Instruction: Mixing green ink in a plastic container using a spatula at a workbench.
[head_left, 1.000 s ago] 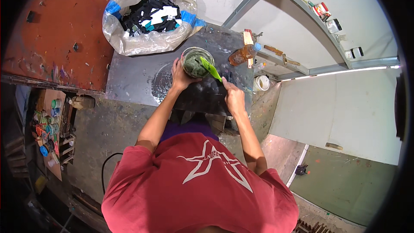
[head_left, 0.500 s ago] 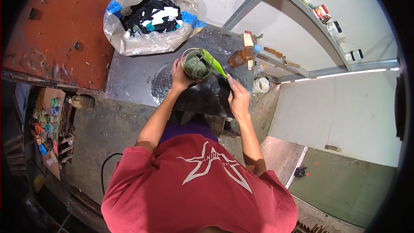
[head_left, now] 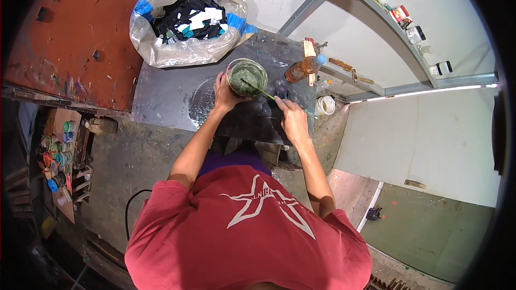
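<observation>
Showing only edge-on, the green spatula (head_left: 265, 94) hides its flat face.

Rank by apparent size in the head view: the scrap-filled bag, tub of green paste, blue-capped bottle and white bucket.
1. Scrap-filled bag
2. Tub of green paste
3. Blue-capped bottle
4. White bucket, possibly farther from the camera
</observation>
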`<state>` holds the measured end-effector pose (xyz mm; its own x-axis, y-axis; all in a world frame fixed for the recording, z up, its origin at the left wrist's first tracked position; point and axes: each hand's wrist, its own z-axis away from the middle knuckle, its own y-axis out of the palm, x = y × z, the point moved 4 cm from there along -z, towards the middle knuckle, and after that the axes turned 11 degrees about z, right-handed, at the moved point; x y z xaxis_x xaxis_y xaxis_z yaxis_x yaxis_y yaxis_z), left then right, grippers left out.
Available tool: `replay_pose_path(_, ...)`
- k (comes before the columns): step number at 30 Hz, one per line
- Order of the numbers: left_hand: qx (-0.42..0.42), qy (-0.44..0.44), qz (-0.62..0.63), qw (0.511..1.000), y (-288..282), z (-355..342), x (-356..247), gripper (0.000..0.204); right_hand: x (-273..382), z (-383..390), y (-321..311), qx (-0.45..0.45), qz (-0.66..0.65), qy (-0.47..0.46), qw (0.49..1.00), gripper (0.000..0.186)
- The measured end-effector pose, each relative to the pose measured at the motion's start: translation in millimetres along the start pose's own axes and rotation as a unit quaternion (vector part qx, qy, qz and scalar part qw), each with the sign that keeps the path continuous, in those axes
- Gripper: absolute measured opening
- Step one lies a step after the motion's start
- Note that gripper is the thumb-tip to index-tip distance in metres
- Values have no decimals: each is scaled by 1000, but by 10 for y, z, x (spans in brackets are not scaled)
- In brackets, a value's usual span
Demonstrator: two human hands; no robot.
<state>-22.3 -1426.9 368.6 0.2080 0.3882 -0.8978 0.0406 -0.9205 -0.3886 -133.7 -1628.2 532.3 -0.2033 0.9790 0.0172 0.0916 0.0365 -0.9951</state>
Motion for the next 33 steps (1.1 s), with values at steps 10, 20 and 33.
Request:
replay_pose_path(10,23,-5,16,1000,53,-13,102,125,17,235,-242,71,75,-55,993,44)
replay_pose_path(20,-12,38,1,999,28,1,135,121,21,263,-541,98,118,-86,984,58)
replay_pose_path(33,-16,44,19,999,-1,-9,63,128,-19,-803,-1059,71,158,-104,979,47)
